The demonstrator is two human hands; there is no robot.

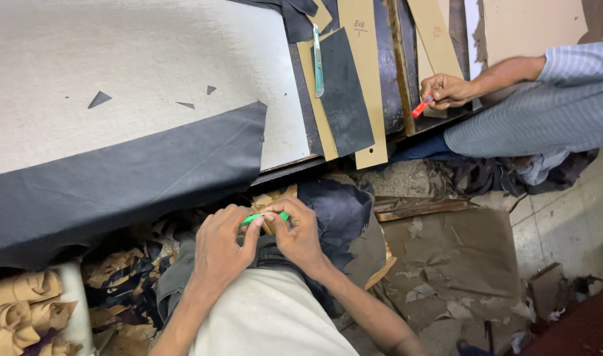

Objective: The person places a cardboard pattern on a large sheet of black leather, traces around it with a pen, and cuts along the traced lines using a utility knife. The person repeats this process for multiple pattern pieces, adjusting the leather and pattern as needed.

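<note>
My left hand (224, 245) and my right hand (299, 232) meet below the table edge, both gripping a thin green cutter knife (262, 217) by its two ends. The knife lies level between my fingertips, over my lap. Just above my hands a large black leather sheet (117, 181) hangs over the edge of the pale cutting board (117, 59).
A co-worker's hand (446, 89) at the upper right holds a red cutter (421, 107). A teal knife (318, 62), a black leather piece (344, 82) and tan cardboard patterns (367, 79) lie on the table. Leather and paper scraps (446, 264) cover the floor.
</note>
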